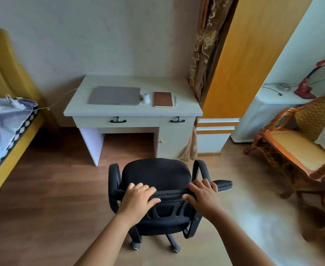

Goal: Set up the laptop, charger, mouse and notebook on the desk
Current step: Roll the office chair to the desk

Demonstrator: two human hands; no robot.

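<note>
we grip the chair (157,175) back, left hand (138,196) and right hand (202,194) curled over it; the shut laptop (115,95) lies straight ahead on the desk (130,111), long axis crosswise, left hand slightly nearer.

One laptop (114,95) lying closed on surface (132,110). One mouse (145,98) sitting beside it. One notebook (163,99) lying right of mouse; one pen (175,101) lying just beside notebook. One charger (16,104) resting on bed (7,131). Two drawer handles (118,121) hanging under surface. One office chair (157,175) standing before it; two hands gripping backrest: left hand (138,196), right hand (202,194).
</note>
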